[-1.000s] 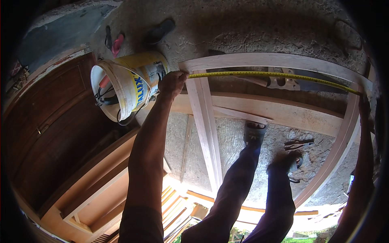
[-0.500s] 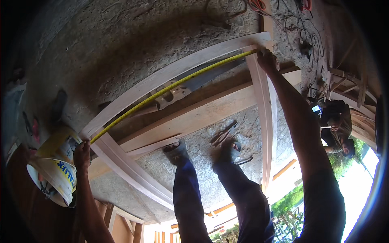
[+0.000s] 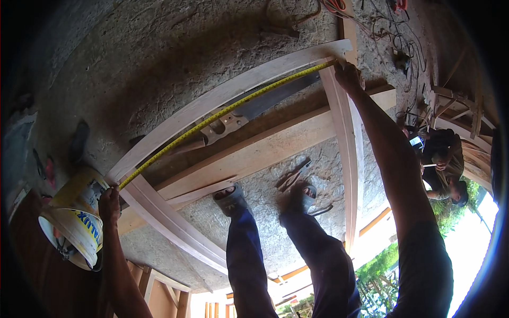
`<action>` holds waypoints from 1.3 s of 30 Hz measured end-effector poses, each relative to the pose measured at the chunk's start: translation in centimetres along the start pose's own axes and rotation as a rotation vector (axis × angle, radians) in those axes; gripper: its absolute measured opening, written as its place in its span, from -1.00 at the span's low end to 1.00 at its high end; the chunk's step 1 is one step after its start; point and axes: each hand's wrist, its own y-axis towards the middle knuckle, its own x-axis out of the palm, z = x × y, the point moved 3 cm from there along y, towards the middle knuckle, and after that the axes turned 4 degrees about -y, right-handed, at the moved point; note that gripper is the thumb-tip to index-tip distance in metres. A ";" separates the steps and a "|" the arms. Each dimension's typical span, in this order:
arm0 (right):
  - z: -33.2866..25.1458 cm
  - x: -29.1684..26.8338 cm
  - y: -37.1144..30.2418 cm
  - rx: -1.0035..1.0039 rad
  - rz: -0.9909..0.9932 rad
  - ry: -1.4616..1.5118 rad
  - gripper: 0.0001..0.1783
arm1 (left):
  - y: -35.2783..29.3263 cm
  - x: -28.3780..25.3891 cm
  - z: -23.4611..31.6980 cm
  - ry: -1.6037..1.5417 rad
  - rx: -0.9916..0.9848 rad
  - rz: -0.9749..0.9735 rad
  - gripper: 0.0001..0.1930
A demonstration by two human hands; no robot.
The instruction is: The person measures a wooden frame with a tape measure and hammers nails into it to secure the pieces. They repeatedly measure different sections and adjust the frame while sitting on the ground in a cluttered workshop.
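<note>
Pinching the yellow tape measure [image 3: 228,109], left hand [image 3: 110,203] and right hand [image 3: 347,78] hide its 2 ends.

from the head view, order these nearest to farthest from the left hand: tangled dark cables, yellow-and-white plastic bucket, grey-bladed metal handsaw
From the left hand:
1. Yellow-and-white plastic bucket, just to its left
2. Grey-bladed metal handsaw, up and to its right
3. Tangled dark cables, far off at upper right

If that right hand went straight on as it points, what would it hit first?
The right hand would likely meet the upper pale board near its right end; depth is unclear.
</note>
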 end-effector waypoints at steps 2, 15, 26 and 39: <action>-0.8 0.1 0.2 -0.003 0.031 -0.019 -0.29 | -0.7 0.3 -0.8 -0.021 -0.040 0.020 -0.47; 12.0 10.9 14.5 -0.550 0.221 -0.551 -0.45 | -0.9 -0.3 2.1 0.038 -0.187 -0.003 -0.49; 16.0 13.0 15.5 -0.669 0.382 -0.596 -0.59 | 0.0 -0.8 3.2 0.058 -0.187 0.002 -0.47; 12.9 13.7 16.5 -0.785 0.513 -0.617 -0.66 | -1.3 -0.6 2.5 0.035 -0.228 0.007 -0.50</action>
